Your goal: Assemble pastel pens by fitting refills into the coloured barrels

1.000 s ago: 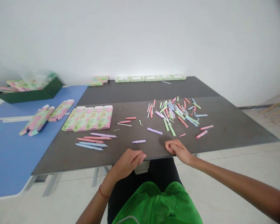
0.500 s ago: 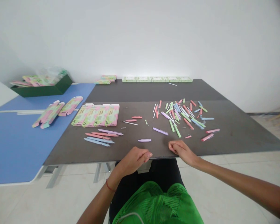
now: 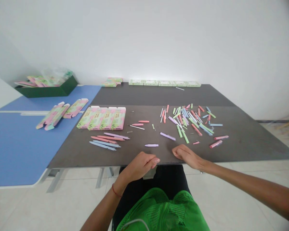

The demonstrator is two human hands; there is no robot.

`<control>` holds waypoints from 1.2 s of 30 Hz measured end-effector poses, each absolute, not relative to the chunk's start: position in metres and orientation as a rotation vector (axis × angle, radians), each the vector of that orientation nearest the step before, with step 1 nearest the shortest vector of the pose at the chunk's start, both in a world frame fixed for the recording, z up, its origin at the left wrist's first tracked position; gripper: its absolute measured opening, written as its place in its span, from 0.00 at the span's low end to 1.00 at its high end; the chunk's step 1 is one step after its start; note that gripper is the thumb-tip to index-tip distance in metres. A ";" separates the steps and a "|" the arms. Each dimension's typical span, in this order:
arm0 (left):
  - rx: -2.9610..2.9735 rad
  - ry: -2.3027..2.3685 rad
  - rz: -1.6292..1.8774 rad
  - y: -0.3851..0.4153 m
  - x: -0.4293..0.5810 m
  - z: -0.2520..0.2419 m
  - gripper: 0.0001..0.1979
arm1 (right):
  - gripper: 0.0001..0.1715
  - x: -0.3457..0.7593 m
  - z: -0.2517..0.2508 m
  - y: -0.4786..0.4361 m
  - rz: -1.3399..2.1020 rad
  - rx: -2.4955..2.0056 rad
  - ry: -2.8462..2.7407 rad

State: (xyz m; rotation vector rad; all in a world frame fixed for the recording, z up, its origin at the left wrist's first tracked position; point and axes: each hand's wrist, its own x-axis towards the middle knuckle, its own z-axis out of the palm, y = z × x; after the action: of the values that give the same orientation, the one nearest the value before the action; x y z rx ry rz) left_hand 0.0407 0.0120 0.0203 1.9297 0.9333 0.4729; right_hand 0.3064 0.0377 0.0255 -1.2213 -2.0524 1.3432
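Observation:
My left hand [image 3: 142,165] is curled into a loose fist at the table's front edge, with no object showing in it. My right hand [image 3: 186,156] is also closed, resting on the table to the right, and nothing sticks out of it. Between and just beyond them lie a purple pen barrel [image 3: 151,145] and a purple clip-side pen part [image 3: 168,136]. Farther right is a scattered heap of pen parts [image 3: 188,120] in green, pink, blue and purple, with white refills among them. Left of my hands, several assembled pens [image 3: 106,141] lie side by side.
Several printed pen boxes [image 3: 102,118] lie in a row at the left of the dark table [image 3: 139,96]. More boxes [image 3: 158,82] line the back edge by the wall. On the blue table [image 3: 12,141] are flattened cartons [image 3: 53,116] and a dark green bin [image 3: 48,90].
The view has shifted slightly, so the table's contents appear a little farther right. Both fists stay closed in nearly the same place; no object has visibly been moved.

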 end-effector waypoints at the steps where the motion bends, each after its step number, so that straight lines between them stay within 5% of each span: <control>1: 1.930 0.929 0.478 0.012 0.041 0.020 0.22 | 0.16 0.305 0.025 0.039 1.345 -1.232 -2.041; 7: 1.903 0.908 0.511 0.013 0.043 0.020 0.22 | 0.09 0.264 0.066 0.072 0.658 -1.232 -2.433; 12: 1.890 0.922 0.509 0.013 0.044 0.020 0.22 | 0.17 0.187 0.077 0.127 0.022 -1.254 -2.903; 25: 1.860 0.957 0.559 0.009 0.039 0.028 0.23 | 0.16 0.142 0.050 0.163 0.007 -1.293 -2.918; 31: 2.309 1.899 0.407 0.045 -0.004 0.055 0.15 | 0.12 0.186 0.083 0.152 0.034 -1.364 -2.722; 36: 2.373 1.986 0.229 0.092 -0.019 0.062 0.07 | 0.04 0.246 0.097 0.141 0.431 -1.320 -2.358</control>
State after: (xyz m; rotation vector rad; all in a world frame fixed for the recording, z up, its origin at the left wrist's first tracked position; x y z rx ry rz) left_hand -0.0194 0.0922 0.0623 2.3731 1.9865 0.2288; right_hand 0.2458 0.1411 0.0973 -1.3201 -2.3576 0.4312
